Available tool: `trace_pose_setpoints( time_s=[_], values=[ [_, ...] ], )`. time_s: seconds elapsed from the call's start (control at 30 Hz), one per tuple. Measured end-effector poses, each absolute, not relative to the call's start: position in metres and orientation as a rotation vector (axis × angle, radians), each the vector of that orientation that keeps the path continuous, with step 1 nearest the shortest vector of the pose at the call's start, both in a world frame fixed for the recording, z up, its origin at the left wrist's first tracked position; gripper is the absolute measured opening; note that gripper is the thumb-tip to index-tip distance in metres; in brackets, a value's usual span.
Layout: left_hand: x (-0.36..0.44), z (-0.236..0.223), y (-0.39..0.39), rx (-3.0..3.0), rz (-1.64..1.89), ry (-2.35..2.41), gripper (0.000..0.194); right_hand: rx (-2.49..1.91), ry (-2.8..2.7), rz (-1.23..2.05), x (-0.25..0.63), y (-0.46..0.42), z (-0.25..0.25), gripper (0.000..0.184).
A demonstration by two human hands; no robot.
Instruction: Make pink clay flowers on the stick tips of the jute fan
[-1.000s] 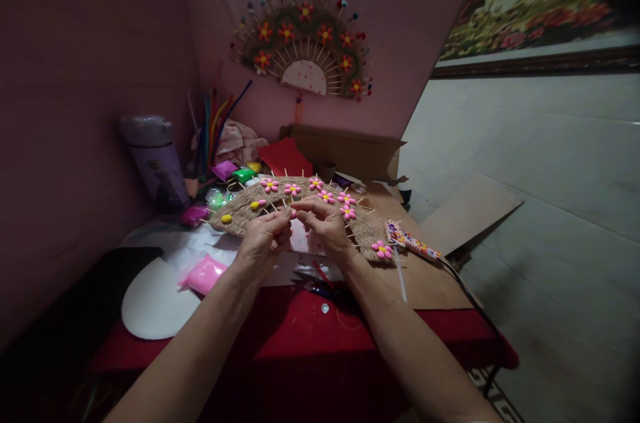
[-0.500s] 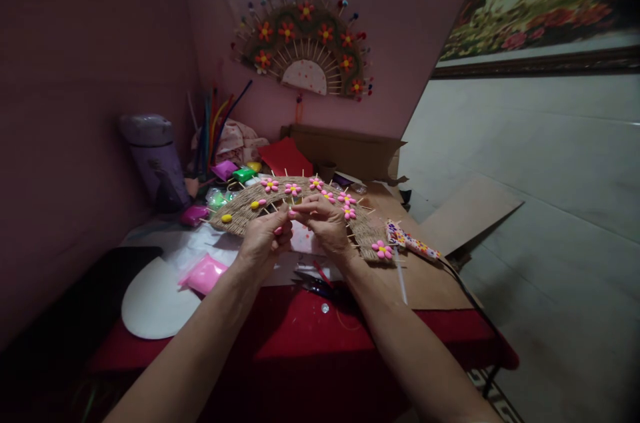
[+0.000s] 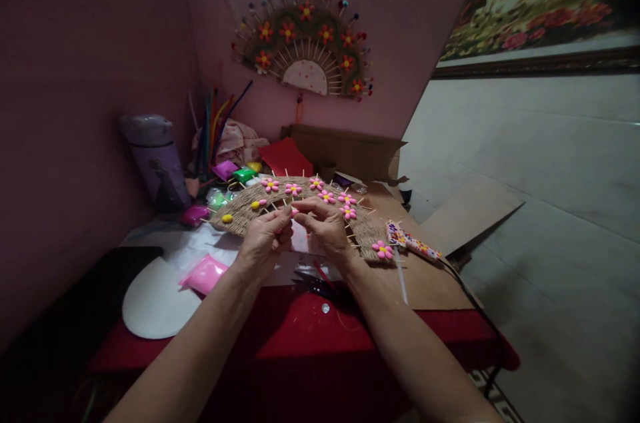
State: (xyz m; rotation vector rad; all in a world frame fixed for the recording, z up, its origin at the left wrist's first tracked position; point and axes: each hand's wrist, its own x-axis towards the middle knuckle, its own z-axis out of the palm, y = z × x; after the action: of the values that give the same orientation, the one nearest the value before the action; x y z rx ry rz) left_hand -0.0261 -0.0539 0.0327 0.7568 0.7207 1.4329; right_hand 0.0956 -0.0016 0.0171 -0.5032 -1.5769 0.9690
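My left hand [image 3: 266, 236] is closed in a pinch, and my right hand [image 3: 323, 223] meets it fingertip to fingertip. Between the fingertips shows a small piece of pink clay [image 3: 294, 212]. Just behind both hands lies a fan of woven twine on thin sticks [image 3: 235, 215], partly hidden by them. Pink clay flowers with yellow centres [image 3: 382, 250] sit along its top and right side. On its left part are a lone yellow clay dot [image 3: 227, 218] and another yellow dot [image 3: 255, 205] with one pink petal beside it.
A pink clay packet [image 3: 204, 274] and a white disc [image 3: 157, 303] lie left. Dark scissors [image 3: 314, 284] rest in front, a patterned glue gun [image 3: 413, 241] with its cord at right. A purple bottle [image 3: 155, 163] stands back left. A finished fan [image 3: 305, 43] hangs on the board behind.
My fingers have shifted slightly around the pink clay; a pink spot seen in my left hand before is now hidden. The fan and the other things have stayed in place.
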Motion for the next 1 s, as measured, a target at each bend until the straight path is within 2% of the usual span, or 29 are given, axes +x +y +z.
trace_pose_setpoints(
  time_s=[1.0],
  values=[
    [-0.0260,0.0336,-0.0549,0.785,1.480,0.789,0.030,-0.524,-1.551,0.993,0.0954,-0.0003,0.0174,0.013]
  ],
)
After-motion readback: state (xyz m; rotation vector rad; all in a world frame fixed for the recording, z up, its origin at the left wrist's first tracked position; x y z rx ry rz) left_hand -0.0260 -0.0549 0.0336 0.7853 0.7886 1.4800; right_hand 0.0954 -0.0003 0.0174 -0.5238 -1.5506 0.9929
